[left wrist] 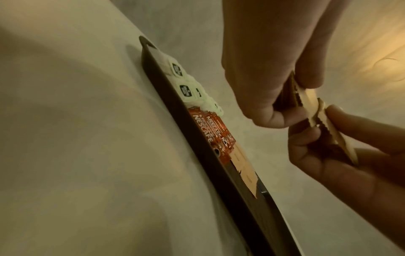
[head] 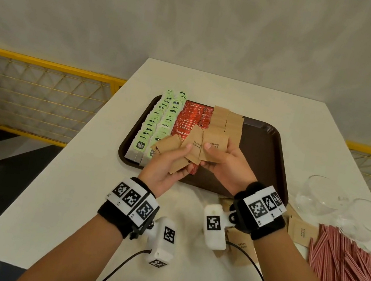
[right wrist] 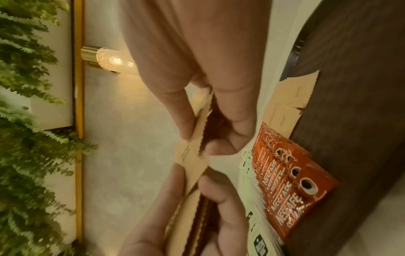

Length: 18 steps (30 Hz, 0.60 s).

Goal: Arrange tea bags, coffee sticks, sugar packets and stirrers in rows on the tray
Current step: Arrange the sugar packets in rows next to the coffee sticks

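Note:
A brown tray (head: pixel 260 148) holds two columns of green tea bags (head: pixel 158 120), a band of red coffee sticks (head: pixel 190 119) and two columns of brown sugar packets (head: pixel 227 120). Above the tray's near edge my left hand (head: pixel 177 161) grips a fan of several sugar packets (head: pixel 171 144). My right hand (head: pixel 211 157) pinches one sugar packet (head: pixel 215 143) between thumb and fingers, its edge touching the fan. The left wrist view shows the left hand (left wrist: pixel 282 97) round the stack and the right hand (left wrist: pixel 317 131) on the single packet. Red stirrers (head: pixel 349 271) lie heaped on the table at the right.
Loose sugar packets (head: pixel 299 231) lie on the white table near my right wrist. Two glass bowls (head: pixel 318 196) stand right of the tray. The tray's right third is bare. A yellow mesh railing (head: pixel 38 94) runs behind the table's left side.

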Tool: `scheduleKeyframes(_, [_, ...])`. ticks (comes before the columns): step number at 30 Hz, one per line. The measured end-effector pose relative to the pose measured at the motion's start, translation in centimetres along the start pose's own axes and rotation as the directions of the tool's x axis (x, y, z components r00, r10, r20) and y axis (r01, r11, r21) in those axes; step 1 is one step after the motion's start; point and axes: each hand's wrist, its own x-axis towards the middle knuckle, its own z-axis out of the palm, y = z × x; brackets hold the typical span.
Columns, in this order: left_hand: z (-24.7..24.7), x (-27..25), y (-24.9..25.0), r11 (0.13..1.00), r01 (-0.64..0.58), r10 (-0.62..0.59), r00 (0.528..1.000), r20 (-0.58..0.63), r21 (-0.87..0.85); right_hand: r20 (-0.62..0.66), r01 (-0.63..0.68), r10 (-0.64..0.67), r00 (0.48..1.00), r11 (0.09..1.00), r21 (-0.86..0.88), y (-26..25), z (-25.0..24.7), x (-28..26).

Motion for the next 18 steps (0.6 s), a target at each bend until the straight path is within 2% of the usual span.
scheduleKeyframes(4, [0.3, 0.2, -0.4, 0.997, 0.026, -0.025, 1.0, 0.013, -0.078, 0.004, 0.025, -0.025, 1.0, 0.998, 0.065, 0.4, -0.1, -0.1])
scheduleKeyframes(8, [0.1, 0.3, -1.0, 0.999, 0.032, -0.032, 0.999, -0.006, -0.016, -0.053, -0.027, 0.023, 0.998, 0.997, -0.078, 0.1, -1.1, -0.1])
scheduleKeyframes(10, [0.0, 0.3, -1.1, 0.998, 0.057, -0.057, 0.998, 0.002, -0.004, -0.157, -0.025, 0.003, 0.988, 0.99, -0.139, -1.0, -2.4, 0.5])
scheduleKeyframes(12, [-0.2, 0.4, -0.9, 0.997, 0.072, -0.072, 0.997, -0.008, -0.013, -0.31, -0.033, -0.026, 0.95, 0.982, -0.186, -2.5, -4.4, 1.8])
scheduleKeyframes(15, [-0.6, 0.5, -0.7, 0.996, 0.084, -0.085, 0.996, -0.025, -0.024, -0.467, -0.169, 0.033, 0.884, 0.953, -0.252, -3.5, -7.2, 4.4])
scheduleKeyframes(18, [-0.8, 0.5, -0.5, 0.996, 0.091, -0.092, 0.995, -0.033, -0.024, -0.521, -0.333, 0.138, 0.843, 0.893, -0.302, -3.2, -7.8, 6.5])
